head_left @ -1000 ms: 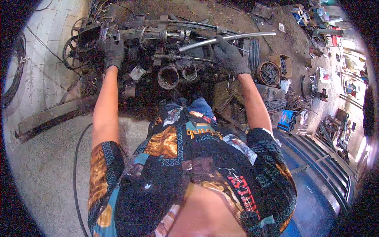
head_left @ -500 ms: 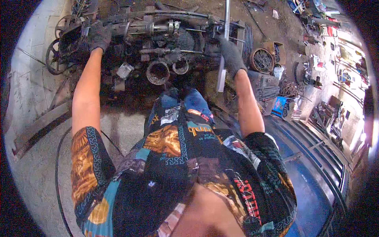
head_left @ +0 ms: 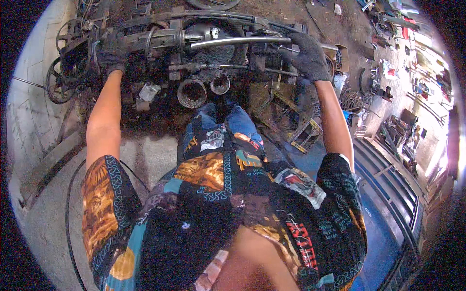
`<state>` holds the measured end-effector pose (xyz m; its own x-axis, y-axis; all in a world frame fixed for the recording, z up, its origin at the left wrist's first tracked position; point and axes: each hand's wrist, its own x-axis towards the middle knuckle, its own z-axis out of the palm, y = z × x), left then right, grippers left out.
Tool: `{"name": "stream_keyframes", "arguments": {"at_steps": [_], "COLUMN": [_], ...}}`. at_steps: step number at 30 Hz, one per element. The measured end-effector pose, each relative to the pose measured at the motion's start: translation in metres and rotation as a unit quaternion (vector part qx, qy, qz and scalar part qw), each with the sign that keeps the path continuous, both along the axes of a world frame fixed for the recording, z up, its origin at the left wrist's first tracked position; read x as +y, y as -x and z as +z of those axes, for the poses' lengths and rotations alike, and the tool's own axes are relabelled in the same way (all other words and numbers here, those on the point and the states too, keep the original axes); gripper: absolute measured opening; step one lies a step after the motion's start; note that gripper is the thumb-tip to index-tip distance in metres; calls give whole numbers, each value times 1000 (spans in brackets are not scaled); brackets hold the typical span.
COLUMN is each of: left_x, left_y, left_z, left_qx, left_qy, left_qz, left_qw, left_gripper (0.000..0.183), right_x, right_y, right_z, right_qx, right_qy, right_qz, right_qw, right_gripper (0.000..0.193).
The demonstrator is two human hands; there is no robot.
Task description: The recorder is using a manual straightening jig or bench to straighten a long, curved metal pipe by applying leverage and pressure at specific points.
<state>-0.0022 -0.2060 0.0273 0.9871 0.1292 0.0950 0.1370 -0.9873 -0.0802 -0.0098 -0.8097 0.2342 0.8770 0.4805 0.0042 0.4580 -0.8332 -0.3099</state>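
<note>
My left hand (head_left: pixel 111 54), in a dark glove, rests at the left end of a greasy black lathe-like machine (head_left: pixel 160 41). Its fingers blend into the dark metal, so their grip is hidden. In the dark glove of my right hand (head_left: pixel 310 57) is a bright metal bar (head_left: pixel 233 41), held near its right part. The bar lies roughly level, reaching left over the machine's middle. Two round metal cups (head_left: pixel 192 92) hang at the machine's near side, and a clear block-like container (head_left: pixel 149 91) sits left of them.
Handwheels (head_left: pixel 58 80) stick out at the machine's left end. A yellowish metal frame (head_left: pixel 307 136) stands below my right forearm. Blue metalwork (head_left: pixel 378 233) lies at the lower right, and a black hose (head_left: pixel 69 213) curves over the floor at left. Scrap litters the ground at right.
The bar has swung from nearly upright to roughly level across the machine. My right hand has moved right. My left hand stays at the machine's left end, slightly lower in view.
</note>
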Motion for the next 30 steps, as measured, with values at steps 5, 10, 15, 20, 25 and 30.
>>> {"name": "stream_keyframes", "arguments": {"at_steps": [5,10,15,20,25,30], "left_x": [9,2,-7,-125,-235,-183], "left_y": [1,8,8,-5,-14,-44], "left_z": [5,6,46,156,165,103], "left_qx": [-18,-37,-55,9,100,-67], "left_qy": [-27,-46,-102,28,50,-1], "left_qz": [-29,-74,-129,-255,-342,-413], "left_qw": [999,995,985,967,933,908], "left_gripper": [49,46,46,55,52,24], "right_x": [-3,-3,1,-97,-81,-39], "right_y": [-31,-32,-44,-62,-84,-67], "right_z": [-26,-52,-38,-81,-89,-90], "right_qx": [134,58,109,117,87,40], "right_qy": [213,212,68,188,200,201], "right_qz": [-40,-54,57,-29,0,-131], "right_qw": [967,974,990,975,976,970], "right_gripper": [51,54,54,41,46,38]}}
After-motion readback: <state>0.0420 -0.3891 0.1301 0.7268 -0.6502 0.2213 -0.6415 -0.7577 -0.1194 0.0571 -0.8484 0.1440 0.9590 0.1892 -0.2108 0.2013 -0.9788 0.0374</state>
